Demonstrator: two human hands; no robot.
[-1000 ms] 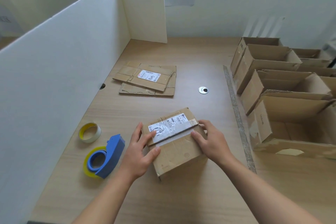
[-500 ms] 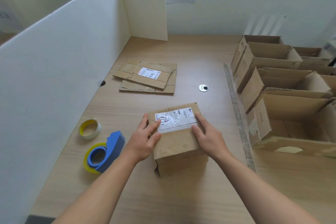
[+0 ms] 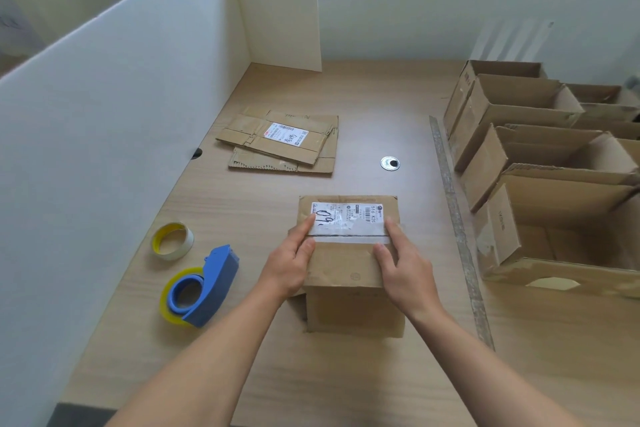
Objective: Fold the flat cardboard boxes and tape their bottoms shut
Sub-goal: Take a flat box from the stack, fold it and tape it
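Note:
A small folded cardboard box (image 3: 348, 270) stands on the table in front of me, its two closed flaps facing up, with a white shipping label on the far flap. My left hand (image 3: 292, 262) presses flat on the flaps at the box's left edge. My right hand (image 3: 403, 263) presses flat on them at the right edge. The seam between the flaps runs between my fingertips. A blue tape dispenser (image 3: 202, 286) with a yellow roll lies to the left of the box. Further back lies a stack of flat cardboard boxes (image 3: 282, 142).
A loose tape roll (image 3: 172, 240) sits beyond the dispenser. A white partition (image 3: 114, 107) walls the table's left side. Several assembled open boxes (image 3: 547, 180) stand in a row along the right. A metal grommet (image 3: 390, 163) is set in the tabletop.
The box has been turned from a skewed angle to square in front of me. Both hands moved with it and now press the flaps down flat.

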